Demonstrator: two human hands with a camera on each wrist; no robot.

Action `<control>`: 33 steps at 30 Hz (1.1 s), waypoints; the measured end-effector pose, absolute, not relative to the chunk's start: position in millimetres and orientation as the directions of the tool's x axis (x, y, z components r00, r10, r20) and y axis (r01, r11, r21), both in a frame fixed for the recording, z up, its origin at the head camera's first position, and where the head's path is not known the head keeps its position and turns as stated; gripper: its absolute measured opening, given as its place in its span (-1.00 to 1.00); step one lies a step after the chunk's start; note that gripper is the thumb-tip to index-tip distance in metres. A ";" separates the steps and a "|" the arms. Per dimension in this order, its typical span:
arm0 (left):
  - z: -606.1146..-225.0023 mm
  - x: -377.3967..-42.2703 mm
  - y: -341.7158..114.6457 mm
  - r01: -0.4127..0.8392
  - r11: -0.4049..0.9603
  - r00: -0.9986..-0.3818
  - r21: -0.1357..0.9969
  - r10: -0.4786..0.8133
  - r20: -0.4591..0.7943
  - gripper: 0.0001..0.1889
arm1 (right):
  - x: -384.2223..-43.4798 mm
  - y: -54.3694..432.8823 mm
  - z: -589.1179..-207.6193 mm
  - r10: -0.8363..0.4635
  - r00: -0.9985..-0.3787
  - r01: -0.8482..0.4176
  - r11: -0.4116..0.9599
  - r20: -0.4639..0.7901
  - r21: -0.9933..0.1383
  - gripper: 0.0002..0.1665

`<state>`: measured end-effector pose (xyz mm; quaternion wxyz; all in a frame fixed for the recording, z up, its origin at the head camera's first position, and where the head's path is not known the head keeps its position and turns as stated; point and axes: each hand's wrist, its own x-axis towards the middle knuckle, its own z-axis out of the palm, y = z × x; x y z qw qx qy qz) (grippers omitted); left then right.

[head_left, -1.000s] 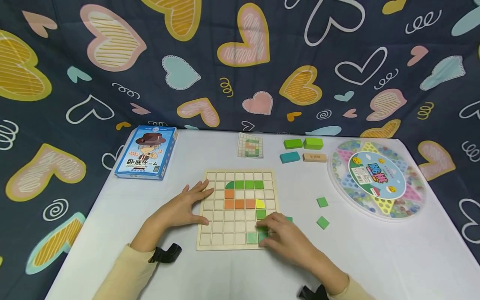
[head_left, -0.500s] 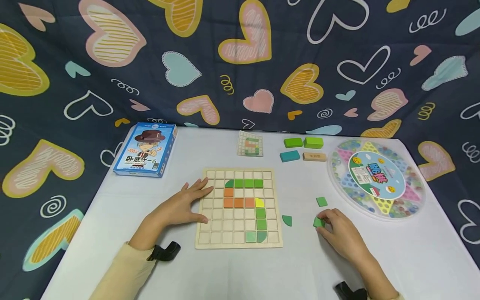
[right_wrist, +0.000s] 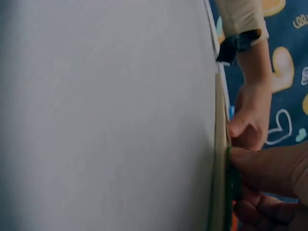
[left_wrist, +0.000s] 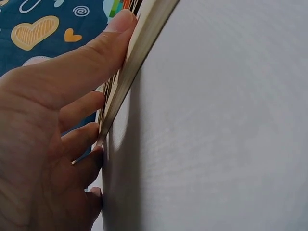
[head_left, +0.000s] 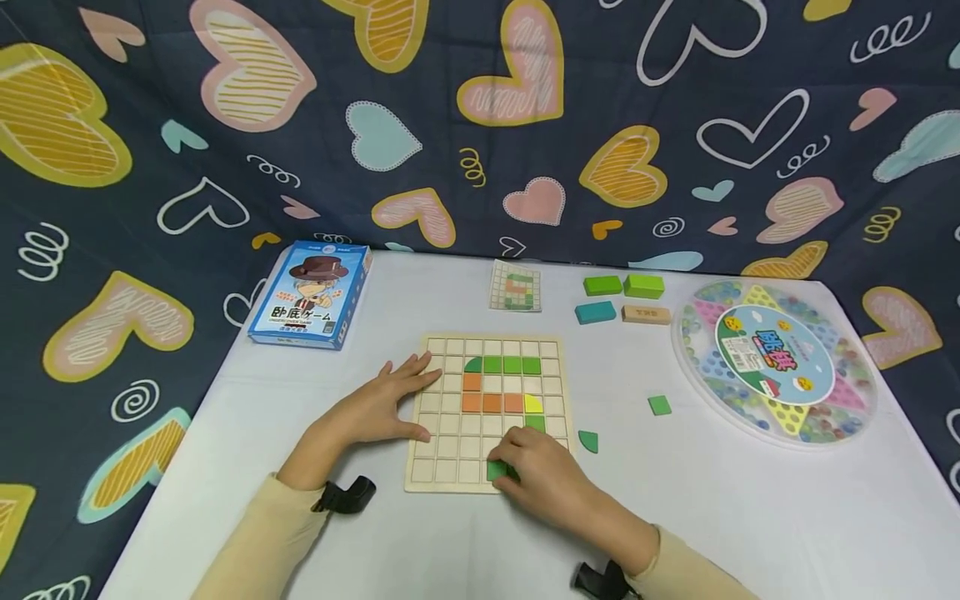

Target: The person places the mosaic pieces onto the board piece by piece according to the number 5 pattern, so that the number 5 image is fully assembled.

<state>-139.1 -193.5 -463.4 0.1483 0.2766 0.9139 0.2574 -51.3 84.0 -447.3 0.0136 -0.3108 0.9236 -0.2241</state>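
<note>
A pale wooden grid board (head_left: pixel 450 425) lies on the white table with coloured tiles in some of its cells. My left hand (head_left: pixel 378 408) rests along its left edge, fingers spread, and the thumb (left_wrist: pixel 103 53) touches the rim in the left wrist view. Over the bottom rows is my right hand (head_left: pixel 543 475), pinching a green square tile (head_left: pixel 497 471) at the bottom row. This hand hides several neighbouring cells. Green tiles (head_left: pixel 512 365), orange tiles (head_left: pixel 492 402) and a yellow tile (head_left: pixel 533 404) sit in the grid.
Right of the board lie a green quarter-round tile (head_left: pixel 588 442) and a green square (head_left: pixel 660 405). A pattern card (head_left: pixel 515 286), coloured blocks (head_left: pixel 596 312) and a blue game box (head_left: pixel 311 296) stand behind. A round marble game (head_left: pixel 776 358) is at the right.
My right hand went right from the board, took a green square tile from the table, and brought it back left to the bottom row. The left hand stays at the board's edge.
</note>
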 end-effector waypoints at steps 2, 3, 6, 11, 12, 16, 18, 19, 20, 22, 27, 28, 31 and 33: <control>-465.5 -139.8 -192.9 0.424 0.710 -0.805 0.563 0.580 -0.126 0.03 | -52.5 79.7 -450.6 -0.586 -0.804 -0.569 0.708 0.102 -0.418 -0.76; -466.3 -140.1 -192.9 0.421 0.708 -0.806 0.566 0.579 -0.124 0.03 | -53.0 78.3 -451.7 -0.587 -0.804 -0.567 0.708 0.097 -0.421 -0.76; -465.6 -141.5 -192.6 0.416 0.705 -0.810 0.575 0.574 -0.117 0.03 | -54.2 77.6 -451.6 -0.583 -0.808 -0.553 0.703 0.084 -0.447 -0.71; -464.5 -141.3 -191.7 0.417 0.700 -0.804 0.579 0.581 -0.123 0.03 | -54.6 100.1 -444.7 -0.505 -0.858 -0.476 0.710 0.097 -0.519 -0.56; -464.7 -141.1 -191.5 0.418 0.700 -0.803 0.579 0.583 -0.126 0.03 | -54.6 109.8 -443.3 -0.473 -0.874 -0.454 0.713 0.112 -0.535 -0.55; -464.5 -139.6 -191.5 0.418 0.705 -0.804 0.573 0.580 -0.128 0.03 | -56.4 154.7 -442.7 -0.319 -0.943 -0.318 0.763 0.101 -0.563 -0.57; -464.2 -139.2 -191.4 0.413 0.710 -0.806 0.571 0.576 -0.132 0.03 | -58.0 171.9 -445.7 -0.281 -0.958 -0.265 0.798 0.054 -0.541 -0.57; -464.4 -139.3 -191.3 0.412 0.711 -0.807 0.570 0.575 -0.133 0.03 | -59.3 177.7 -447.8 -0.274 -0.961 -0.248 0.813 0.030 -0.526 -0.58; -464.4 -138.4 -192.6 0.410 0.712 -0.809 0.570 0.572 -0.134 0.03 | -60.6 180.9 -450.0 -0.280 -0.960 -0.248 0.825 0.014 -0.508 -0.59; -465.7 -137.4 -194.5 0.408 0.713 -0.810 0.570 0.571 -0.134 0.03 | -62.6 182.4 -452.9 -0.296 -0.955 -0.265 0.844 0.006 -0.467 -0.62; -468.6 -137.5 -196.7 0.417 0.710 -0.808 0.568 0.576 -0.127 0.03 | -60.3 168.7 -444.9 -0.323 -0.943 -0.327 0.863 0.078 -0.384 -0.67; -468.8 -138.0 -196.6 0.418 0.711 -0.808 0.565 0.575 -0.126 0.03 | -59.2 162.5 -441.2 -0.338 -0.936 -0.348 0.853 0.096 -0.388 -0.65; -467.6 -139.2 -195.4 0.421 0.715 -0.807 0.558 0.576 -0.130 0.03 | -56.0 137.0 -432.7 -0.417 -0.900 -0.427 0.789 0.127 -0.441 -0.63; -466.3 -139.8 -194.0 0.418 0.717 -0.806 0.558 0.576 -0.137 0.03 | -54.8 117.2 -431.1 -0.487 -0.865 -0.479 0.736 0.116 -0.479 -0.64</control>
